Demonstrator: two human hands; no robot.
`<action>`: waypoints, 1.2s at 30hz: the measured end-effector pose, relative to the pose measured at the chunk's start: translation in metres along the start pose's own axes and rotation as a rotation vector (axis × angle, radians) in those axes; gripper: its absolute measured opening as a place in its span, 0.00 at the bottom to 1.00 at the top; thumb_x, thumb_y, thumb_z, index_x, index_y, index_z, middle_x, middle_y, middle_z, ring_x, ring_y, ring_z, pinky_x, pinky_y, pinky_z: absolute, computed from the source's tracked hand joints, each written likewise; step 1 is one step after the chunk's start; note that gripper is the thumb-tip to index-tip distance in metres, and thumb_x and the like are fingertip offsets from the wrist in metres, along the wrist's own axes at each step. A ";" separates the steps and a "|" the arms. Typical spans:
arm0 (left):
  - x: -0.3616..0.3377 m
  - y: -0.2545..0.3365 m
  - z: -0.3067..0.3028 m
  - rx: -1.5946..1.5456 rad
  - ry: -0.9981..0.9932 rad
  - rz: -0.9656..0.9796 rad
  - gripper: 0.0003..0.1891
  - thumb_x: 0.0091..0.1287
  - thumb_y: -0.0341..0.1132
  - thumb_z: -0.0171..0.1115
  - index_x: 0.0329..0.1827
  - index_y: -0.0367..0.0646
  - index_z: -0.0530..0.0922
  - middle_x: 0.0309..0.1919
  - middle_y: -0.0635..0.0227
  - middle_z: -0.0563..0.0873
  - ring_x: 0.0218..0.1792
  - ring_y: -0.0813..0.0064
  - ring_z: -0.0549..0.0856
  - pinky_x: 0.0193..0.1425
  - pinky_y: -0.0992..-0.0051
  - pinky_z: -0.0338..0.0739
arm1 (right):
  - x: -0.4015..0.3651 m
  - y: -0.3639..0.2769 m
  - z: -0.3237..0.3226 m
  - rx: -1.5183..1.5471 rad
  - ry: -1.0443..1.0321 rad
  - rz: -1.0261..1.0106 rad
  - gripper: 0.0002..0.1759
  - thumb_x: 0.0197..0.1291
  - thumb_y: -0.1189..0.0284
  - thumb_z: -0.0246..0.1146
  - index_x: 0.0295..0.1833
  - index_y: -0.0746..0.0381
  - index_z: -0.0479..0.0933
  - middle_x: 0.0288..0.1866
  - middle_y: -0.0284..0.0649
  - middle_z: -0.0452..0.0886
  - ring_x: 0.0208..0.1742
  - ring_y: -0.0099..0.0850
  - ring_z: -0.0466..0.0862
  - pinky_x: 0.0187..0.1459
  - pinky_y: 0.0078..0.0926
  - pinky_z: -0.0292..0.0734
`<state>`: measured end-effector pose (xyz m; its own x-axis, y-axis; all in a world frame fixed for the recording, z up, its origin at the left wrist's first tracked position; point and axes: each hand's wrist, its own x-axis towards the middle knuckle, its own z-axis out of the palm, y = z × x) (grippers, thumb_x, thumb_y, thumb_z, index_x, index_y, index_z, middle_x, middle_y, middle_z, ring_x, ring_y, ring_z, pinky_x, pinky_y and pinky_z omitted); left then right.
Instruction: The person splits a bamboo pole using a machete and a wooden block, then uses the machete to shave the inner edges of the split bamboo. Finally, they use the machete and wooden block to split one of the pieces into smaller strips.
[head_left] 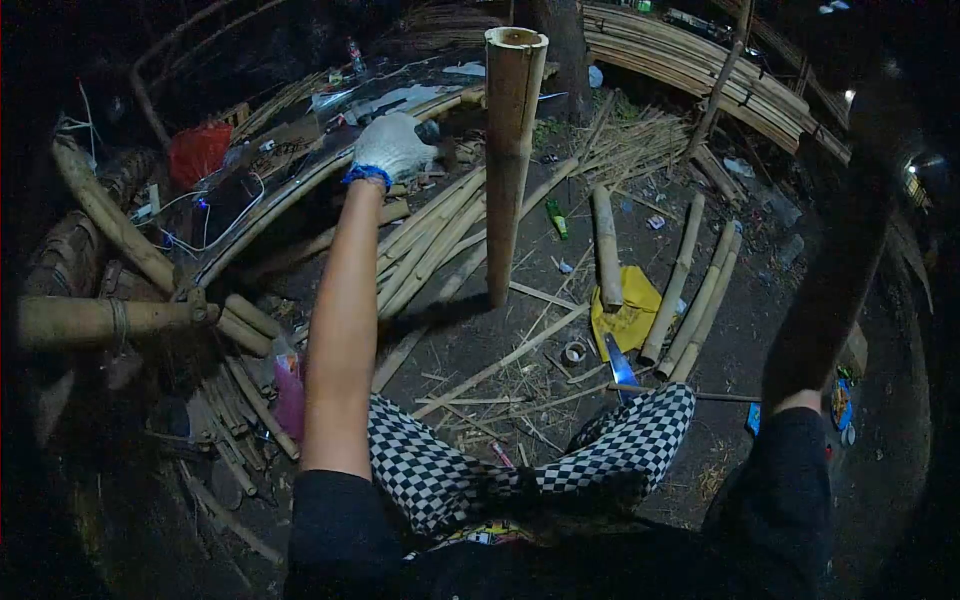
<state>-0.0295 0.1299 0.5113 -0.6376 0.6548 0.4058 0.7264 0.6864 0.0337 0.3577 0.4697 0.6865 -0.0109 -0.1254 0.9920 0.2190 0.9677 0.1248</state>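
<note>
My left hand, in a pale work glove with a blue cuff, reaches forward, left of an upright bamboo pole. Its fingers look closed around something dark whose kind I cannot make out. A gap shows between the glove and the pole, which stands on the ground with its cut, hollow end up. My right arm is raised on the right, mostly lost in shadow; darkness hides that hand's fingers and anything in them.
Split bamboo strips lie behind the pole. Right of it are cut bamboo lengths, a yellow bag, a hand saw by my knee and a tape roll. A lashed bamboo frame stands left, near a red bag.
</note>
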 end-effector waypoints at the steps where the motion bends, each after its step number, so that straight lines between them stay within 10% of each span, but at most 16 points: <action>1: 0.000 0.000 -0.001 -0.011 -0.004 -0.003 0.23 0.50 0.51 0.66 0.45 0.47 0.87 0.44 0.50 0.86 0.45 0.51 0.86 0.53 0.58 0.80 | -0.002 0.000 0.010 -0.138 0.025 -0.077 0.43 0.58 0.55 0.68 0.72 0.67 0.63 0.69 0.52 0.71 0.66 0.42 0.74 0.71 0.40 0.65; 5: 0.000 -0.002 0.002 -0.008 0.055 0.028 0.23 0.51 0.51 0.66 0.43 0.43 0.87 0.44 0.47 0.86 0.45 0.50 0.85 0.53 0.58 0.80 | -0.061 -0.014 0.080 -0.430 -0.057 -0.121 0.41 0.58 0.55 0.67 0.71 0.68 0.64 0.66 0.53 0.73 0.65 0.43 0.75 0.70 0.40 0.66; 7: 0.005 -0.006 0.004 0.001 -0.002 0.009 0.26 0.52 0.53 0.67 0.48 0.44 0.85 0.46 0.48 0.86 0.46 0.49 0.85 0.54 0.58 0.79 | -0.147 -0.025 0.145 -0.291 -0.434 0.139 0.41 0.59 0.54 0.67 0.70 0.68 0.65 0.65 0.53 0.74 0.64 0.44 0.75 0.69 0.40 0.67; 8: 0.005 -0.007 0.004 0.016 -0.054 -0.016 0.29 0.54 0.56 0.68 0.52 0.45 0.83 0.47 0.48 0.85 0.48 0.49 0.84 0.54 0.57 0.78 | -0.154 -0.121 0.108 0.233 -0.737 0.647 0.39 0.58 0.53 0.66 0.65 0.70 0.67 0.62 0.58 0.75 0.66 0.48 0.74 0.67 0.40 0.67; 11: -0.003 -0.002 0.001 0.027 -0.002 -0.021 0.25 0.52 0.52 0.66 0.46 0.41 0.85 0.46 0.47 0.86 0.47 0.50 0.85 0.53 0.57 0.79 | -0.220 -0.142 0.102 0.414 -1.215 0.662 0.38 0.58 0.55 0.65 0.65 0.69 0.63 0.55 0.63 0.79 0.56 0.52 0.82 0.56 0.40 0.76; 17: -0.006 -0.005 -0.007 0.057 0.002 -0.025 0.25 0.51 0.51 0.64 0.44 0.39 0.86 0.44 0.47 0.86 0.47 0.50 0.86 0.53 0.57 0.81 | -0.123 -0.142 0.035 0.455 -0.885 0.784 0.40 0.58 0.53 0.69 0.71 0.63 0.67 0.68 0.52 0.72 0.68 0.40 0.72 0.69 0.37 0.66; 18: -0.003 -0.005 -0.008 0.055 0.006 -0.025 0.25 0.51 0.51 0.64 0.44 0.39 0.86 0.44 0.47 0.86 0.47 0.50 0.86 0.53 0.57 0.81 | -0.113 -0.124 0.033 0.488 -0.597 0.589 0.35 0.57 0.53 0.70 0.63 0.65 0.73 0.50 0.43 0.79 0.49 0.31 0.79 0.54 0.30 0.74; 20: 0.000 -0.005 -0.006 0.050 -0.029 -0.036 0.26 0.51 0.51 0.65 0.45 0.39 0.85 0.45 0.47 0.86 0.47 0.50 0.86 0.52 0.57 0.81 | -0.095 -0.049 0.035 0.318 -0.048 0.140 0.28 0.63 0.61 0.65 0.65 0.62 0.72 0.57 0.41 0.79 0.55 0.36 0.79 0.60 0.36 0.71; 22: 0.002 -0.007 -0.005 0.048 -0.027 -0.026 0.28 0.51 0.54 0.66 0.46 0.41 0.85 0.46 0.48 0.86 0.47 0.50 0.85 0.53 0.57 0.80 | -0.049 0.005 -0.003 -0.241 -0.050 -0.621 0.27 0.63 0.66 0.64 0.67 0.61 0.71 0.67 0.41 0.73 0.63 0.38 0.75 0.67 0.39 0.65; 28: 0.004 -0.004 -0.002 0.020 -0.004 -0.020 0.28 0.53 0.57 0.67 0.48 0.45 0.85 0.47 0.49 0.86 0.47 0.49 0.84 0.54 0.58 0.78 | -0.102 -0.040 0.063 -0.444 -0.004 -0.168 0.28 0.64 0.57 0.64 0.63 0.63 0.72 0.62 0.44 0.77 0.63 0.38 0.76 0.67 0.38 0.67; 31: 0.009 -0.008 0.003 0.052 -0.009 -0.001 0.27 0.53 0.57 0.67 0.48 0.46 0.85 0.46 0.49 0.86 0.46 0.50 0.84 0.53 0.57 0.79 | -0.220 -0.106 0.109 -0.108 -0.503 0.189 0.30 0.64 0.53 0.64 0.62 0.64 0.73 0.59 0.45 0.79 0.63 0.39 0.76 0.68 0.37 0.68; 32: 0.005 -0.004 -0.004 0.049 -0.011 0.000 0.27 0.53 0.57 0.67 0.48 0.46 0.85 0.46 0.49 0.86 0.46 0.50 0.84 0.53 0.57 0.79 | -0.229 -0.125 0.108 0.227 -1.064 0.477 0.37 0.59 0.52 0.68 0.66 0.65 0.69 0.61 0.48 0.77 0.63 0.40 0.75 0.67 0.35 0.67; 36: -0.001 -0.011 0.000 0.032 0.084 0.031 0.24 0.53 0.53 0.63 0.43 0.43 0.86 0.44 0.49 0.87 0.46 0.52 0.86 0.52 0.57 0.80 | -0.203 -0.134 0.062 0.575 -1.197 0.797 0.36 0.60 0.55 0.68 0.66 0.67 0.69 0.56 0.52 0.80 0.55 0.38 0.80 0.58 0.32 0.74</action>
<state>-0.0367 0.1221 0.5109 -0.5901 0.6482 0.4813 0.7361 0.6768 -0.0091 0.2702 0.3792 0.4695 -0.8865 0.4167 0.2014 0.1589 0.6827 -0.7132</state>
